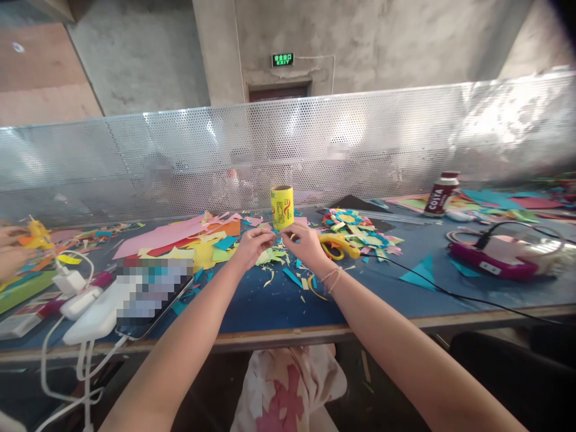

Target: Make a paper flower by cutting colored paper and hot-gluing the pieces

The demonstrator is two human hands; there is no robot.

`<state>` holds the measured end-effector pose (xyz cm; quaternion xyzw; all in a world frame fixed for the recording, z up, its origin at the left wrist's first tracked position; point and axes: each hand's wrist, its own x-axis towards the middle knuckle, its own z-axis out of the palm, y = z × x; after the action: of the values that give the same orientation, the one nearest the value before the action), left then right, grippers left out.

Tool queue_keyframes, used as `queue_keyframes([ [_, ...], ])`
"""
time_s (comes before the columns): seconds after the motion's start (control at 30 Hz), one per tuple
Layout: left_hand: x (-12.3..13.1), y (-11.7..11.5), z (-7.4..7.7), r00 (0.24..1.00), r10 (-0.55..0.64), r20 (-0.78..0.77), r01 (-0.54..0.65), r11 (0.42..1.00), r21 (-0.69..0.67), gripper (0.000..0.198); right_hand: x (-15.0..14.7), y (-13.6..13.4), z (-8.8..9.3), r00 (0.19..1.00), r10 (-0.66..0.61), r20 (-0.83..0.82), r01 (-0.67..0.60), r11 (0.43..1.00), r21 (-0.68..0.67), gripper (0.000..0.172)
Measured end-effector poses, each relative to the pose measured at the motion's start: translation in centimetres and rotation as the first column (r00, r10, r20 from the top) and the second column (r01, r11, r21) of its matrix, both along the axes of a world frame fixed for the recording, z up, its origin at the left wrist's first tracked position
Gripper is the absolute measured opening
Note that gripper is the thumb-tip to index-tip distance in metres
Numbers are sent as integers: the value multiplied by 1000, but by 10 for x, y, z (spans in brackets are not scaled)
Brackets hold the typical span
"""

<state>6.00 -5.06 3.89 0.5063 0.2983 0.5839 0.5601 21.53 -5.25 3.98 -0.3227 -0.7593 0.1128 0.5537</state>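
At the centre of the frame, the left hand (254,246) and the right hand (306,243) are held close together above loose paper scraps (269,257). The fingertips of both are brought together as for a pinch, but whether a small scrap is grasped between them cannot be told. Just behind them, a yellow cylinder (282,208) is stood upright, seemingly untouched. For such fine work, it is judged better that any piece be taken by its edge and the wrists be steadied, so that thin paper is not creased. The cylinder could be knocked over easily, so forward movements should be made small. To the right of centre, a yellow tool (344,245) is seen near the right wrist, with a black cable (443,292) run toward the right edge; care should be taken that it is not caught by the forearm.
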Motion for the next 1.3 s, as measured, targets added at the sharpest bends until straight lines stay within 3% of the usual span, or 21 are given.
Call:
queue_keyframes([
  [0.17, -2, -3, 3, 998, -60, -22, 60, 998, 4, 9, 3, 0, 0, 999, 24, 29, -24, 1000, -19, 9],
  [0.37, -6, -5, 7, 987, -163, 15, 163, 986, -24, 22, 9, 1, 1, 991, 19, 132, -6, 995, -100, 18],
  [0.47, -7, -2, 5, 992, -125, -23, 126, 991, 38, 26, 10, 4, 0, 983, -20, 184, 43, 991, -124, 22],
  [0.53, -7, 0, 3, 988, -45, -150, 55, 997, 60, 24, 10, 7, -1, 975, 0, 223, 28, 992, -123, 22],
  [0.63, -8, 2, 0, 898, 91, -430, -44, 992, 119, 5, 12, 12, -3, 962, 113, 250, -85, 989, -120, 14],
  [0.7, -7, 1, 0, 793, 170, -585, -40, 973, 229, 10, 15, 15, -4, 952, 153, 265, -123, 984, -128, 16],
  [0.8, -6, -2, -3, 669, 266, -694, 35, 921, 387, 18, 23, 18, -2, 952, 75, 298, -38, 991, -128, 18],
  [0.97, -2, -2, -14, 565, 298, -770, 274, 812, 516, 15, 45, 25, 8, 954, -144, 261, 173, 981, -88, 25],
  [1.07, 1, -2, -18, 457, 215, -863, 471, 765, 440, 20, 63, 29, 14, 915, -324, 241, 358, 926, -117, 26],
  [1.13, 3, -3, -17, 367, 162, -916, 545, 760, 352, 20, 75, 30, 16, 853, -430, 296, 490, 855, -169, 23],
  [1.2, 5, -5, -15, 301, 130, -945, 564, 774, 286, 16, 86, 30, 16, 763, -508, 399, 617, 756, -219, 20],
  [1.3, 6, -7, -14, 280, 85, -956, 525, 820, 227, 13, 97, 30, 10, 614, -554, 562, 749, 633, -194, 29],
])
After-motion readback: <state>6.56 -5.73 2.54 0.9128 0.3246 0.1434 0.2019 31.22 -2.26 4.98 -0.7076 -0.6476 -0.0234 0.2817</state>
